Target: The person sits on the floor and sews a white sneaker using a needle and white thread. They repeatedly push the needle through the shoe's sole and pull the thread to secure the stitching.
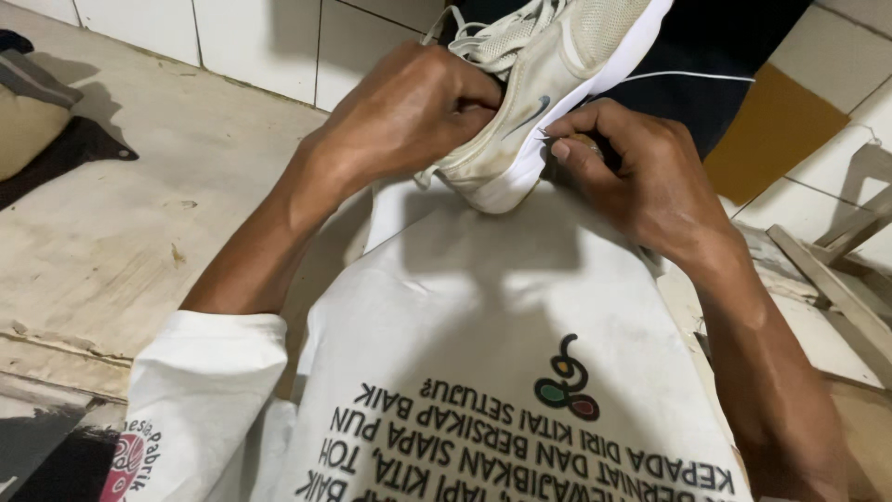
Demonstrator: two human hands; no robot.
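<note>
While the left hand is clamped round the upper of the pale mesh sneaker, w/ fingers curled into the opening near the laces, the right hand pinches something thin, prob. a needle, right at the seam where upper meets the white sole. What's pinched is too small to tell for sure. Shoe sits tilted, toe end up & away, heel end down against the person's chest, over the white printed shirt.

My take on doing this well: keep the left grip firm so the shoe can't twist, press the seam edge shut, & work the right fingertips close to the sole line w/ short, steady pulls. Fingers of the left hand are near the work point, so keep them behind it.

Around: bare concrete floor at left, white tiled wall behind, dark bag or cushion far left, wooden frame pieces at right, brown board against the wall. Nothing blocks the hands; shadow over the shoe's lower side makes the seam harder to see.
</note>
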